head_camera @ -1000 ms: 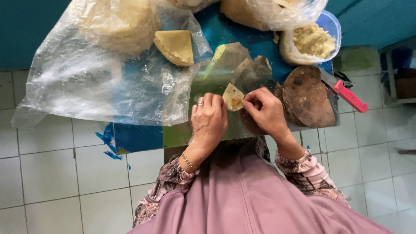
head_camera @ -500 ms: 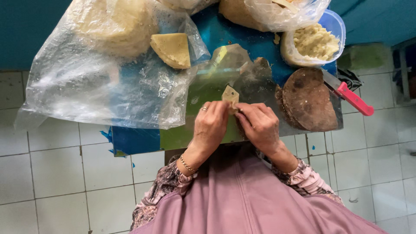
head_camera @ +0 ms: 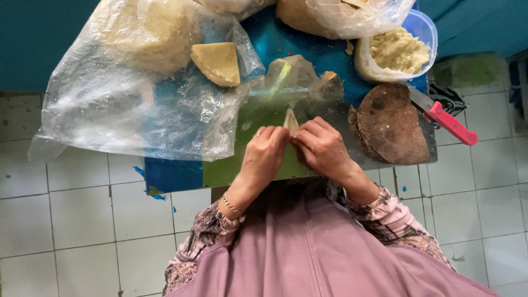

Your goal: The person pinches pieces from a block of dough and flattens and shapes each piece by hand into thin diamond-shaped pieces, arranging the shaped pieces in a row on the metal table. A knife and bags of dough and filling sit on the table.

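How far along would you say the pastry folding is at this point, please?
Done: one folded yellow wedge lies on the plastic bag. In hand: left hand and right hand pinch a small pastry triangle. Left: the tub of filling looks full, and a stack of wrappers remains.

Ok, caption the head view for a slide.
Both hands, left hand and right hand, pinch a small pale dough triangle over the green board.
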Tool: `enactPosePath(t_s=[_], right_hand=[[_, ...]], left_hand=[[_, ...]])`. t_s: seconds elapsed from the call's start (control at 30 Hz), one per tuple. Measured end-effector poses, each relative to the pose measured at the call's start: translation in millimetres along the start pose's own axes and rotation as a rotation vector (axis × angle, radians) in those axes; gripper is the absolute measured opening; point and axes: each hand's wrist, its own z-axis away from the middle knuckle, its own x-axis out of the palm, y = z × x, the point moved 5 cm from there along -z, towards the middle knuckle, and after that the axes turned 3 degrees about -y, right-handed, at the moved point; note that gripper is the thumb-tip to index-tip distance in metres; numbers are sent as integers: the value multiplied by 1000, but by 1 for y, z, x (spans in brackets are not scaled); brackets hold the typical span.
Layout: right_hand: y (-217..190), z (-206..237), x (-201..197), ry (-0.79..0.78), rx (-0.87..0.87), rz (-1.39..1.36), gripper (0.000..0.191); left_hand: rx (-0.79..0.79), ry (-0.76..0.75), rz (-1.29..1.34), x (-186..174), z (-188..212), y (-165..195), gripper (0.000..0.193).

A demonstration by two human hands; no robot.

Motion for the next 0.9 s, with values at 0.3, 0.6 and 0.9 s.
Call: enactPosePath(t_s=[0.3, 0.6, 0.9], right_hand=[[27, -2, 8, -182, 435, -310, 15], [-15, 22, 2, 103, 79, 66, 17], [16, 4, 3, 22, 369, -103, 8]], left_hand=[[-101, 44, -23, -1, -1, -3, 8], [-123, 25, 30, 3, 7, -5, 10], [-3, -19, -59, 5, -3, -6, 7]])
